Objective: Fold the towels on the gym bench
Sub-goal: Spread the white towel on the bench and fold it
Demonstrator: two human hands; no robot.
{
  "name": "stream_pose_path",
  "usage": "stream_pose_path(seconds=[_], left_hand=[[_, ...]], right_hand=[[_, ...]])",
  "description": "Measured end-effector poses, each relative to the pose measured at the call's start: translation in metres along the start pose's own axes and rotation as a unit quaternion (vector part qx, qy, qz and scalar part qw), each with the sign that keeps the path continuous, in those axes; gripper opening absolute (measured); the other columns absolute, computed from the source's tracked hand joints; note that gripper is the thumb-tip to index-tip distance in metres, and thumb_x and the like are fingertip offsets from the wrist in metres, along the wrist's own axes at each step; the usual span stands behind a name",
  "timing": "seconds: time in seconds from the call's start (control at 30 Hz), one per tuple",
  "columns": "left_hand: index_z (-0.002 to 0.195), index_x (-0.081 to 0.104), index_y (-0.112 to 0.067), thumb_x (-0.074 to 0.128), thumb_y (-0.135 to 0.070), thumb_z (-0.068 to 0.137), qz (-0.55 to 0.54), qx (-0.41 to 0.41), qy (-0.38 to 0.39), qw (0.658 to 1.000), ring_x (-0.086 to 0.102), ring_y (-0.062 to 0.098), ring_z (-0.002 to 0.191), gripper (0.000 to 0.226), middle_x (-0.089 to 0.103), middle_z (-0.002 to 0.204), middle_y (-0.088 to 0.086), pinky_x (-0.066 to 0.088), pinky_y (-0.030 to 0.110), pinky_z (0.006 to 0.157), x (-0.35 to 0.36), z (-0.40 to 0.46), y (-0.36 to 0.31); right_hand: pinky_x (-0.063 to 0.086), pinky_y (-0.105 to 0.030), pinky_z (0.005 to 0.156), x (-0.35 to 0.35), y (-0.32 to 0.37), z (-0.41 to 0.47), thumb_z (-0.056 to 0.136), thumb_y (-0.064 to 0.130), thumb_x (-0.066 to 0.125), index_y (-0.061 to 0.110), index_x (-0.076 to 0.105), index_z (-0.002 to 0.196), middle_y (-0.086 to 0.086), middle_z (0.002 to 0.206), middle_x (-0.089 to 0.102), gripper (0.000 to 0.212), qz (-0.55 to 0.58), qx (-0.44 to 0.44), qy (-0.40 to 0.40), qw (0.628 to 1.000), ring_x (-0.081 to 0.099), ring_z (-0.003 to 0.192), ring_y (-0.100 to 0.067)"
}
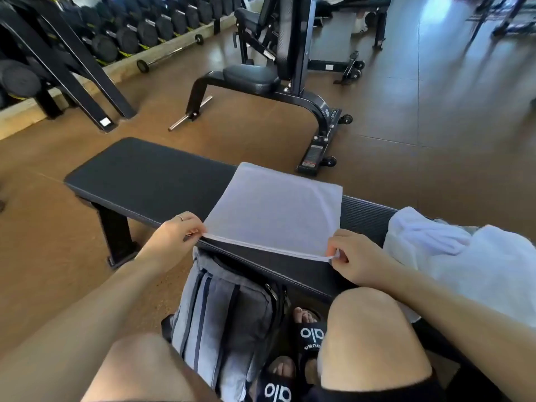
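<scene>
Flat black padded counter (139, 175), long axis running from far left toward near right across the brown floor (435, 146).

Left hand (171, 242) at the near edge, ring on one finger, fingers (193, 230) pinched together on the left near corner of the white towel (275, 213).

Towel plain white, smooth, folded into a layered, roughly square panel; two or more stacked edges visible along the near side. Lying flat across the counter's width near its middle, far edge overhanging the back slightly, near edge lifted a little between the two hands. Near edge aligned with the counter's length, slanting from upper left down to lower right.

Right hand (356, 259) at the right near corner, fingers (336, 250) curled and clamped on the layered edge.

Heap of crumpled white towels (464, 256) on the counter's right end, apart from the folded one.

Below the counter: grey striped backpack (220, 314) on the floor, just beside black slides (310, 335) marked "alo".
</scene>
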State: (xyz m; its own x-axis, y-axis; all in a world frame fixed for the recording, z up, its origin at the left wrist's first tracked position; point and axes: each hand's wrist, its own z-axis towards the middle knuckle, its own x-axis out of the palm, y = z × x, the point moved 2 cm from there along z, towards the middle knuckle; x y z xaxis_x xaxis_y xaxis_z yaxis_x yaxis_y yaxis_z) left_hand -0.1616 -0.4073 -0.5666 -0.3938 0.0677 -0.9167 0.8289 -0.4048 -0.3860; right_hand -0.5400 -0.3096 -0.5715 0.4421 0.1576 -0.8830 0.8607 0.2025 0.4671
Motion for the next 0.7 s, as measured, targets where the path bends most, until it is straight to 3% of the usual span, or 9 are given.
stream_pose_path(seconds=[0.2,0.4,0.5,0.6,0.67,0.7], left_hand=[[0.093,0.066,-0.03,0.063,-0.008,0.096,0.045,0.015,0.01,0.999,0.059,0.01,0.092,0.023,0.055,0.106,-0.014,0.055,0.035,0.083,-0.003,-0.013,0.014],[0.1,0.063,-0.031,0.057,-0.01,0.093,0.121,-0.014,0.037,0.992,0.058,0.012,0.086,0.023,0.052,0.117,-0.01,0.05,0.025,0.073,-0.005,-0.022,0.002],[0.116,0.062,-0.028,0.062,-0.015,0.079,0.172,0.003,0.039,0.984,0.056,0.017,0.101,0.039,0.052,0.129,-0.005,0.05,0.032,0.092,-0.006,-0.018,-0.022],[0.141,0.048,-0.035,0.062,-0.036,0.077,0.156,0.064,0.068,0.983,0.043,0.022,0.135,0.065,0.04,0.151,-0.003,0.032,0.036,0.116,0.007,-0.016,-0.065],[0.154,0.032,-0.039,0.059,-0.052,0.084,0.119,0.131,0.103,0.979,0.025,0.022,0.148,0.076,0.027,0.162,-0.003,0.016,0.034,0.122,0.032,-0.014,-0.1],[0.158,0.023,-0.039,0.055,-0.059,0.087,0.115,0.163,0.119,0.973,0.017,0.023,0.152,0.08,0.02,0.166,-0.001,0.009,0.035,0.123,0.046,-0.013,-0.118]], right_hand=[[0.04,-0.011,0.069,-0.003,0.015,0.001,0.083,0.017,0.071,0.028,0.065,0.079,0.015,0.087,0.06,0.013,0.042,0.013,0.108,0.993,0.056,0.077,0.0],[0.043,-0.013,0.068,-0.007,0.033,0.01,0.08,0.023,0.073,0.029,0.069,0.087,0.013,0.085,0.066,0.01,0.038,0.039,0.198,0.979,0.06,0.079,-0.001],[0.048,-0.02,0.075,-0.026,0.036,0.019,0.08,0.037,0.075,0.031,0.07,0.097,0.012,0.094,0.069,0.019,0.052,0.053,0.248,0.966,0.063,0.086,-0.003],[0.048,-0.023,0.08,-0.042,0.036,0.043,0.092,0.045,0.062,0.028,0.067,0.113,0.011,0.111,0.066,0.027,0.108,0.07,0.134,0.983,0.063,0.096,-0.007],[0.045,-0.032,0.098,-0.034,0.035,0.062,0.1,0.046,0.048,0.025,0.048,0.142,0.002,0.143,0.05,0.047,0.061,0.067,0.063,0.994,0.053,0.126,-0.018],[0.036,-0.037,0.11,-0.026,0.034,0.07,0.103,0.045,0.041,0.022,0.033,0.153,-0.002,0.156,0.036,0.056,-0.008,0.05,0.055,0.997,0.039,0.14,-0.022]])
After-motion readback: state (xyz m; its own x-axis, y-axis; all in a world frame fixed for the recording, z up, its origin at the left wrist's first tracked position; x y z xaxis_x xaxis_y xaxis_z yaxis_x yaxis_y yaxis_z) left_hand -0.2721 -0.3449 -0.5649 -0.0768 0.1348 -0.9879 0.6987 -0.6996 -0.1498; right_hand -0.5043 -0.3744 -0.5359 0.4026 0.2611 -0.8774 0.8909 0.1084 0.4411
